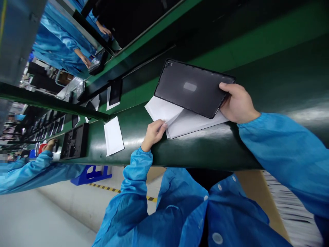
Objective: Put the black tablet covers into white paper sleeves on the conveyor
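Note:
My right hand (238,102) grips the right end of a flat black tablet back cover (177,85), thumb on top. The cover is tilted, and a pale rectangular patch sits near its middle. Beneath it lie white paper sheets or sleeves (190,125) on the green bench. With fingers pinched, my left hand (154,133) holds the near corner of the upper white paper (163,109). Part of the papers is hidden by the cover.
Left of my hands lies another white sheet (113,136) on the green bench (138,151). Farther off are a black tablet panel (115,92) on white paper and a black tray (75,141). A green bar (51,103) crosses at left. Co-workers' hands (83,58) work across and beside the bench.

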`<state>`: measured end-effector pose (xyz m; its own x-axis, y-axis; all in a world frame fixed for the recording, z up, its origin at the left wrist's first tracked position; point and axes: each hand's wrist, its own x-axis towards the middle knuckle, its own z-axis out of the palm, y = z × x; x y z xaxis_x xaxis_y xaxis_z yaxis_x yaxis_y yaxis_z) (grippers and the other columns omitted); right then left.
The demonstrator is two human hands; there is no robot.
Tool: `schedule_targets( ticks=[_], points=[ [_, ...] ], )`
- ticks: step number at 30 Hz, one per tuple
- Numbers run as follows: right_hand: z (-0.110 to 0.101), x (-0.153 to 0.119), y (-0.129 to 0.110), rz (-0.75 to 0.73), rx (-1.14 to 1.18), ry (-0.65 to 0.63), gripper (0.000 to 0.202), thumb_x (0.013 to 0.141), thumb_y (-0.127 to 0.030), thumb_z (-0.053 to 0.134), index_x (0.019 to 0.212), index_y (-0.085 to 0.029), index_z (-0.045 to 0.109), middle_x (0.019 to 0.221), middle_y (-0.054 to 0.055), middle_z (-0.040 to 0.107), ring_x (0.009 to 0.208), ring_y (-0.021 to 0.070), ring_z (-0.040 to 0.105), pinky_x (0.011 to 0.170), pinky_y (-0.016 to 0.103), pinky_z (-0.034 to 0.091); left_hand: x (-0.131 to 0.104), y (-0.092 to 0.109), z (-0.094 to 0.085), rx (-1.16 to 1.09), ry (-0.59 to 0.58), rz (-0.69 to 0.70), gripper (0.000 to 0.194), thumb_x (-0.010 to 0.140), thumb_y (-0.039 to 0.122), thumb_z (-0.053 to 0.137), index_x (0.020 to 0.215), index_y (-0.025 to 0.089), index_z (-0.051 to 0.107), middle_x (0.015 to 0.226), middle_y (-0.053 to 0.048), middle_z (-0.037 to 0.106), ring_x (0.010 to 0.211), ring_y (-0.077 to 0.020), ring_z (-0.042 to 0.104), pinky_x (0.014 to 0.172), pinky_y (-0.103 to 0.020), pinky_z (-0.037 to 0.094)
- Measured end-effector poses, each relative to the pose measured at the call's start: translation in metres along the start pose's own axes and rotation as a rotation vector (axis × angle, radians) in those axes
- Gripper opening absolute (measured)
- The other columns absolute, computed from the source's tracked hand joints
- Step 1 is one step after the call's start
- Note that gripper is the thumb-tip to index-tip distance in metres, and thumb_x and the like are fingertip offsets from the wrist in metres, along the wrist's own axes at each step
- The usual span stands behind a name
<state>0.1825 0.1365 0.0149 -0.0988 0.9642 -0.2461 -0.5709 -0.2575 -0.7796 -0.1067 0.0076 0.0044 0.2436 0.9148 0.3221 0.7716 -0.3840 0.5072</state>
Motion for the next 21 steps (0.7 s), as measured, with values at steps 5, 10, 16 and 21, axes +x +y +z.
schedule_targets(
  ticks=[5, 10, 16, 21],
  points=[
    [-0.0017, 0.0008, 0.0020, 0.004, -0.006, 0.011, 0.038, 0.052, -0.040, 0.089, 0.080, -0.026, 0.067, 0.090, 0.007, 0.078, 0.111, 0.0368, 0.075, 0.084, 0.048, 0.067, 0.0024, -0.0041, -0.0042, 0.024, 0.210, -0.080, 0.043, 0.113, 0.052, 0.051, 0.085, 0.022, 0.065, 0.081, -0.005, 0.066, 0.075, -0.0171, 0.061, 0.071, -0.032, 0.049],
    [-0.0027, 0.0010, 0.0022, -0.003, -0.017, -0.024, 0.041, 0.055, -0.042, 0.091, 0.080, -0.026, 0.063, 0.088, 0.007, 0.076, 0.111, 0.0371, 0.075, 0.085, 0.049, 0.067, 0.0040, -0.0079, -0.0005, 0.104, 0.348, -0.136, 0.041, 0.108, 0.051, 0.061, 0.079, 0.023, 0.062, 0.076, -0.003, 0.062, 0.071, -0.0167, 0.058, 0.069, -0.032, 0.048],
    [0.0013, -0.0013, -0.0003, -0.010, -0.009, -0.004, 0.040, 0.051, -0.040, 0.091, 0.079, -0.025, 0.066, 0.088, 0.008, 0.077, 0.113, 0.0374, 0.074, 0.087, 0.049, 0.067, 0.0039, -0.0073, 0.0015, 0.056, 0.341, -0.178, 0.049, 0.102, 0.053, 0.071, 0.070, 0.022, 0.051, 0.065, 0.003, 0.050, 0.058, -0.0117, 0.044, 0.058, -0.028, 0.038],
    [0.0010, -0.0015, -0.0006, -0.003, -0.019, 0.005, 0.037, 0.052, -0.040, 0.090, 0.078, -0.025, 0.068, 0.089, 0.008, 0.078, 0.112, 0.0375, 0.074, 0.086, 0.049, 0.067, 0.0034, -0.0040, 0.0025, -0.017, 0.235, -0.220, 0.062, 0.104, 0.066, 0.062, 0.065, 0.022, 0.041, 0.058, 0.005, 0.037, 0.055, -0.0108, 0.036, 0.055, -0.029, 0.033]
  ],
)
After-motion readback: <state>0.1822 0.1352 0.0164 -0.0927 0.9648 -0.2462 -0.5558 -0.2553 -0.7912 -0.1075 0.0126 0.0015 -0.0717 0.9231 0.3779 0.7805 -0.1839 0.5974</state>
